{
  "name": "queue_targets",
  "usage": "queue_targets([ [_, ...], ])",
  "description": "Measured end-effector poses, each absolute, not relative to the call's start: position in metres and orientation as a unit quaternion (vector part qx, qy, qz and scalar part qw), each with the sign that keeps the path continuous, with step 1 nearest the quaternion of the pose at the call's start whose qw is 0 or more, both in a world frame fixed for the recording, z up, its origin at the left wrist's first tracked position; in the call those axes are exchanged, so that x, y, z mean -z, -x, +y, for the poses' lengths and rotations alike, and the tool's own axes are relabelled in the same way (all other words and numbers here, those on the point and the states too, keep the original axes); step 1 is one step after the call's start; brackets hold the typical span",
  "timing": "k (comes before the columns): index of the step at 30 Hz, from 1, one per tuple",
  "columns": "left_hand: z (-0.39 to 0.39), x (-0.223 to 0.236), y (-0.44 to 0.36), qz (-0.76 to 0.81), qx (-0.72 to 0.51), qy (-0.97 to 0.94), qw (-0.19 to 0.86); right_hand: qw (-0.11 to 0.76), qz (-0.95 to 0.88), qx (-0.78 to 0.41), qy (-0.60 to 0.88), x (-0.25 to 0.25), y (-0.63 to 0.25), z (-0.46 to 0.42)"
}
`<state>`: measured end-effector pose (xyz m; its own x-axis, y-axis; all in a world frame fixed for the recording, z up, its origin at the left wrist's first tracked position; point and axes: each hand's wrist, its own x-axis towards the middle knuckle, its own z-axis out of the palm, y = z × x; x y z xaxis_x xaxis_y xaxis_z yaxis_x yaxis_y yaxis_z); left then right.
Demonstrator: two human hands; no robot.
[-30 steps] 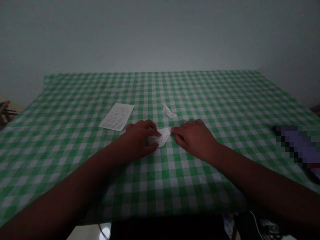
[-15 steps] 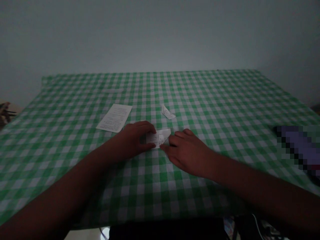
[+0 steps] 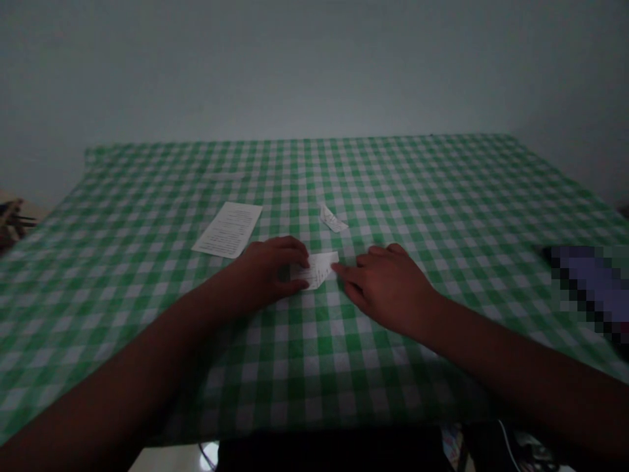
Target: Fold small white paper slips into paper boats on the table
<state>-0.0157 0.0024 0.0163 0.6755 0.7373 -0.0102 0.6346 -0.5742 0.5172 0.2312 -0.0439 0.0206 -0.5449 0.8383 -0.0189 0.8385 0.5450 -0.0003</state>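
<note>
Steadying a small folded paper (image 3: 323, 265) against the tabletop (image 3: 314, 373), the left hand (image 3: 268, 272) spreads thumb and fingers wide; the right hand's (image 3: 388, 285) extended index finger presses its right edge.

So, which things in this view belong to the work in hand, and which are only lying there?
In the work:
folded paper
left hand
right hand

Apparently just lying about:
printed sheet
small paper piece
blurred object, far right

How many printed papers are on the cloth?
3: a piece at the left hand, a small scrap beyond it, a sheet farther left. A faint pale strip farther back is unclear.
</note>
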Motion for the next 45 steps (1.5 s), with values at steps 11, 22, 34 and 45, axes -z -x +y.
queue_targets([
  [11,-0.006,-0.026,0.011,0.391,-0.044,-0.901,0.184,0.03,0.866,0.008,-0.499,-0.023,-0.233,-0.04],
  [22,-0.005,-0.021,0.013,0.38,-0.038,-0.908,0.175,0.0,0.92,-0.002,-0.391,-0.02,-0.223,-0.048],
  [34,-0.002,-0.02,0.012,0.39,-0.04,-0.901,0.188,-0.019,0.945,0.011,-0.327,-0.013,-0.214,-0.06],
  [45,0.0,-0.019,0.013,0.384,-0.047,-0.9,0.199,-0.026,0.903,0.023,-0.428,-0.019,-0.219,-0.054],
])
